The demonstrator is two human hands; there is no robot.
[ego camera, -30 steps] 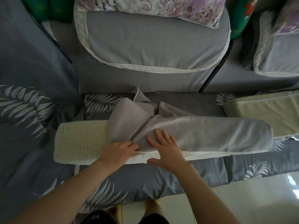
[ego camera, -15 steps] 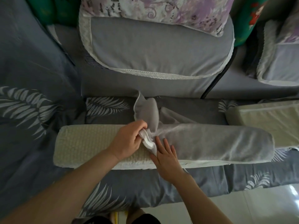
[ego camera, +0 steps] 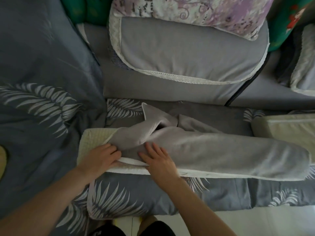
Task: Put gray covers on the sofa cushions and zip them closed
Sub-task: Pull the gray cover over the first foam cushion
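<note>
A long cream cushion [ego camera: 92, 139] lies across the sofa seat, most of it inside a gray cover [ego camera: 221, 155]. Only its left end is bare. The cover's open end is bunched and folded over near the middle. My left hand [ego camera: 100, 158] grips the lower open edge of the cover at the cushion's front side. Just to its right, my right hand [ego camera: 158, 160] presses flat on the covered part, fingers spread.
A second bare cream cushion [ego camera: 288, 132] lies at the right on the seat. The sofa wears a dark gray leaf-print sheet [ego camera: 119, 200]. Behind stand gray back cushions with lace trim [ego camera: 187, 51] and a purple floral pillow [ego camera: 196, 9]. A pale floor [ego camera: 264, 222] shows below.
My left hand has dropped from holding the cover's edge up to gripping it low at the cushion's front. The cover now reaches further left. My right hand has stayed pressed on it.
</note>
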